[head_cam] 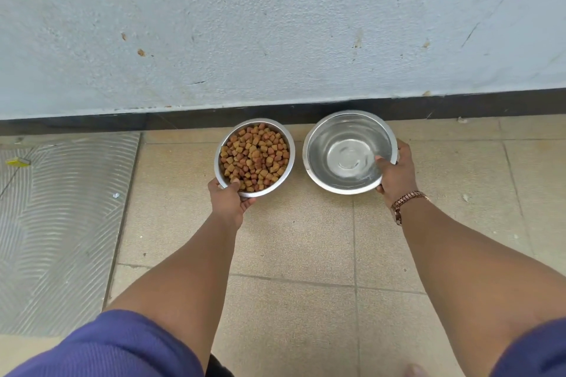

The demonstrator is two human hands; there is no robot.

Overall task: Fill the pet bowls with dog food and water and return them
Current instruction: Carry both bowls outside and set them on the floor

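My left hand grips the food bowl at its seven o'clock rim, thumb hooked over the lip and touching the kibble, the other fingers curled underneath out of sight. My right hand grips the water bowl at about four o'clock, thumb dipped inside the steel wall, fingers wrapped round the outside. Both bowls are side by side just in front of the dark skirting at the foot of the wall, low over the tiled floor or already on it; I cannot tell which. Each bowl hangs from one edge, so I judge the risk to be tilt: if I let go before the bases sit flat, the far rim drops first. The kibble is heaped close to the lip and would scatter toward twelve o'clock against the skirting. The water looks shallow and rippled, so a bump could slop it over the rim onto the tiles, which would then be slippery. A wet thumb on polished steel could also slide. The watch on my right wrist sits clear of the rim.
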